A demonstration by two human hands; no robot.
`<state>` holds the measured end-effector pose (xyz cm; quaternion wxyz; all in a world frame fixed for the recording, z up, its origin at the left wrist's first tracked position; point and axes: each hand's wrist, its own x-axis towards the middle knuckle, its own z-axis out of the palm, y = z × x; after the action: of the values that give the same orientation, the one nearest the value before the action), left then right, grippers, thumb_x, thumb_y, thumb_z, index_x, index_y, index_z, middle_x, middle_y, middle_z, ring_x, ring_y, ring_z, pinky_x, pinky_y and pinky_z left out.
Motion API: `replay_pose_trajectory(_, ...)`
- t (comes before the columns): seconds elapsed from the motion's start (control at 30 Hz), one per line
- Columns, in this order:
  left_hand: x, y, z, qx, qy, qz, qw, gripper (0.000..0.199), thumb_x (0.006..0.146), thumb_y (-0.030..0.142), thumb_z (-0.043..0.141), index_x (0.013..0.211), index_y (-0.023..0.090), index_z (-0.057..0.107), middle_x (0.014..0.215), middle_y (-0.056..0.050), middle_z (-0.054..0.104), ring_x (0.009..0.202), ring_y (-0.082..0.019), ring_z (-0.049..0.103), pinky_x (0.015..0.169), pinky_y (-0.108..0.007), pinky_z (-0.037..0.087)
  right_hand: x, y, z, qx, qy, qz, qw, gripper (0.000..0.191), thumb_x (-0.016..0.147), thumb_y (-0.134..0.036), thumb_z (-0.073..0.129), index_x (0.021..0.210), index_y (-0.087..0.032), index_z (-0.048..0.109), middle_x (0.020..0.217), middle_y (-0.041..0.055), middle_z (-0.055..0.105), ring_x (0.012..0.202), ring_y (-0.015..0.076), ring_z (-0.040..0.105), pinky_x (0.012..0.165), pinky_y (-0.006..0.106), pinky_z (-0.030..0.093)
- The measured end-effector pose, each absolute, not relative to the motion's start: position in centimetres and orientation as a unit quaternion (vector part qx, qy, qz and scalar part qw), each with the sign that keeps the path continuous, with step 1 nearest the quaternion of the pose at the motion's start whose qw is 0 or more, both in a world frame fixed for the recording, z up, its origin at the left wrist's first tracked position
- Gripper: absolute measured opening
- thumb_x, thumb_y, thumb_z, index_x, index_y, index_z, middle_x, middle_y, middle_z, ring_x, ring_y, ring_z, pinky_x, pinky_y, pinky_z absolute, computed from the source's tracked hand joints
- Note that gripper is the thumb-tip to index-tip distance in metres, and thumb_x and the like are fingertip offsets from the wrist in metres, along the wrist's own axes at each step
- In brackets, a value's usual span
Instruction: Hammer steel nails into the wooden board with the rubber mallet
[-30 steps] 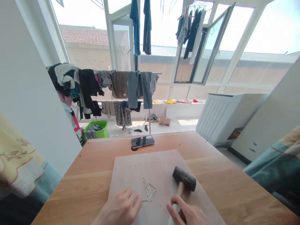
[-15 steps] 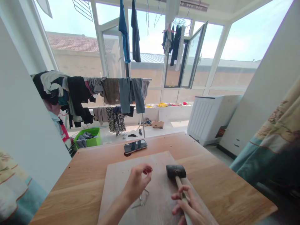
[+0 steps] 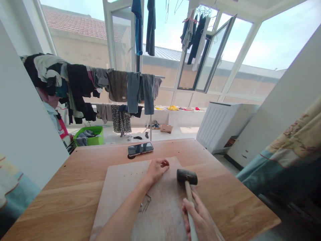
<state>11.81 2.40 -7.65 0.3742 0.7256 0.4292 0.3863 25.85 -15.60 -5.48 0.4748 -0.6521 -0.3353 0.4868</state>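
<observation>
My left hand (image 3: 157, 170) rests on the far part of a pale wooden board (image 3: 115, 187), thumb and fingers pinched together. Whatever lies between those fingertips is too small to make out. Several thin metal pieces that look like nails (image 3: 146, 203) lie loose on the board beside my left forearm. A row of small dark dots (image 3: 131, 174) runs across the board left of my hand. In my right hand (image 3: 198, 214) is a rubber mallet (image 3: 187, 176), gripped by its pale handle. Its black head is raised over the board's right side.
The board lies on a wooden table (image 3: 62, 190). A phone (image 3: 140, 149) sits beyond it, near the far edge. Behind the table stand a laden drying rack (image 3: 117, 85), a green basket (image 3: 100, 135) and a white cabinet-like unit (image 3: 213, 124). Curtains (image 3: 281, 150) hang at both sides.
My left hand has moved forward and right, lower onto the board, still pinched. My right hand has closed more firmly round the mallet handle. The view has shifted slightly downward.
</observation>
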Motion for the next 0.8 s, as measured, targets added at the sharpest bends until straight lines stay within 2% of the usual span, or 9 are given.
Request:
replay_pose_trajectory(0.07, 11.9, 2.5, -7.6, 0.734, 0.428, 0.380, 0.366, 0.013, 0.078, 0.019, 0.066, 0.085, 0.016, 0.076, 0.083, -0.006, 0.077, 0.080, -0.019, 0.072, 0.079, -0.027, 0.055, 26.2, -14.9, -5.2, -0.655, -0.368, 0.455, 0.478, 0.085, 0.077, -0.064, 0.063, 0.143, -0.014, 0.044, 0.039, -0.0101, 0.045, 0.028, 0.0143, 0.041, 0.029, 0.023, 0.036)
replay_pose_trajectory(0.17, 11.8, 2.3, -7.1, 0.750, 0.427, 0.373, 0.341, 0.015, 0.076, 0.017, 0.066, 0.086, 0.017, 0.077, 0.084, -0.006, 0.076, 0.084, -0.020, 0.070, 0.083, -0.030, 0.053, 26.8, -13.2, -4.3, -0.634, -0.405, 0.411, 0.515, 0.076, 0.081, -0.057, 0.062, 0.142, -0.016, 0.048, 0.046, -0.0097, 0.047, 0.034, 0.0135, 0.045, 0.032, 0.021, 0.038)
replay_pose_trajectory(0.27, 11.7, 2.0, -6.6, 0.763, 0.426, 0.373, 0.312, 0.014, 0.075, 0.017, 0.068, 0.083, 0.019, 0.079, 0.091, -0.007, 0.073, 0.095, -0.023, 0.066, 0.090, -0.033, 0.050, 27.2, -11.1, -3.6, -0.588, -0.430, 0.413, 0.547, 0.078, 0.081, -0.048, 0.065, 0.147, -0.011, 0.044, 0.051, -0.0078, 0.052, 0.041, 0.0133, 0.048, 0.036, 0.021, 0.041)
replay_pose_trajectory(0.37, 11.7, 1.9, -6.6, 0.770, 0.424, 0.376, 0.292, 0.013, 0.075, 0.017, 0.068, 0.080, 0.019, 0.080, 0.095, -0.007, 0.070, 0.096, -0.022, 0.065, 0.090, -0.031, 0.050, 27.3, -9.8, -3.6, -0.565, -0.424, 0.431, 0.561, 0.082, 0.080, -0.043, 0.066, 0.150, -0.007, 0.040, 0.053, -0.0076, 0.053, 0.040, 0.0113, 0.045, 0.036, 0.020, 0.041)
replay_pose_trajectory(0.5, 11.8, 2.0, -6.9, 0.773, 0.419, 0.376, 0.292, 0.014, 0.076, 0.015, 0.068, 0.081, 0.018, 0.081, 0.094, -0.007, 0.071, 0.090, -0.020, 0.066, 0.087, -0.029, 0.050, 27.1, -10.0, -4.1, -0.555, -0.382, 0.462, 0.577, 0.081, 0.080, -0.043, 0.069, 0.151, -0.015, 0.042, 0.063, -0.0061, 0.056, 0.041, 0.0079, 0.044, 0.034, 0.017, 0.038)
replay_pose_trajectory(0.67, 11.8, 2.1, -7.1, 0.771, 0.422, 0.373, 0.298, 0.013, 0.077, 0.018, 0.069, 0.082, 0.017, 0.081, 0.092, -0.007, 0.071, 0.087, -0.019, 0.066, 0.084, -0.029, 0.050, 27.3, -10.8, -4.1, -0.486, -0.393, 0.509, 0.592, 0.092, 0.078, -0.048, 0.075, 0.155, -0.021, 0.034, 0.065, -0.0061, 0.056, 0.042, 0.0086, 0.046, 0.031, 0.016, 0.037)
replay_pose_trajectory(0.8, 11.8, 2.0, -7.0, 0.768, 0.423, 0.377, 0.297, 0.013, 0.077, 0.018, 0.069, 0.082, 0.017, 0.081, 0.092, -0.007, 0.071, 0.086, -0.019, 0.067, 0.084, -0.029, 0.051, 27.2, -11.2, -3.9, -0.478, -0.394, 0.519, 0.589, 0.076, 0.086, -0.048, 0.068, 0.152, -0.023, 0.039, 0.070, -0.0053, 0.056, 0.037, 0.0052, 0.039, 0.028, 0.014, 0.034)
